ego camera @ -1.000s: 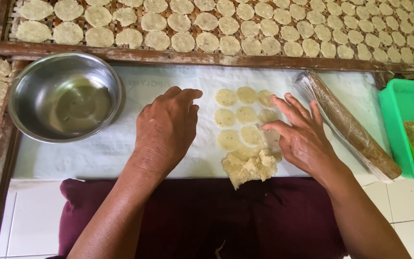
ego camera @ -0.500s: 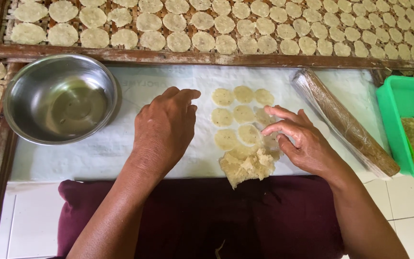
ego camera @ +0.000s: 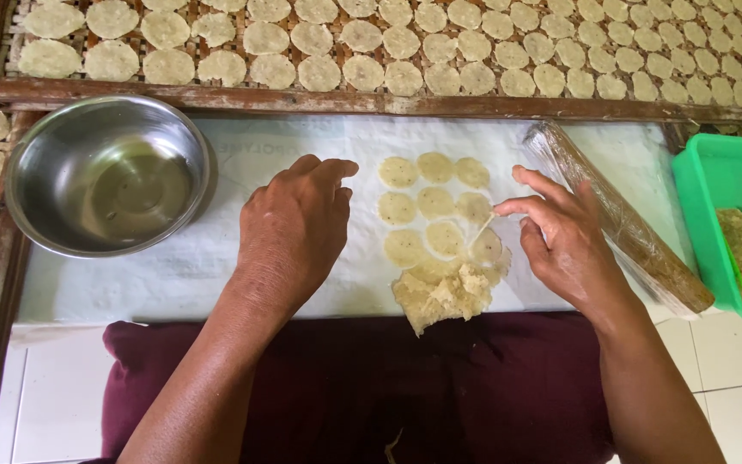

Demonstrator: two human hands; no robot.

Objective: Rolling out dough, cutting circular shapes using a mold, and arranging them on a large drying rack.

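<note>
Right hand: your right hand [ego camera: 564, 245] is pinching a thin pale strand of dough between thumb and forefinger, the other fingers spreading loosely above the discs.
Left hand: your left hand [ego camera: 294, 228] is lying palm down on the white sheet [ego camera: 173, 271], fingers curled together, just left of the discs.
Dough discs: flat, round, pale yellow discs [ego camera: 431, 210] are sitting in rows on the sheet between your hands.
Dough lump: a ragged, crumbly lump [ego camera: 444, 296] is resting at the sheet's near edge, touching the lowest discs.
Nearby: a steel bowl [ego camera: 109, 176] is sitting left; a wrapped roller [ego camera: 616, 219] is lying right.
</note>
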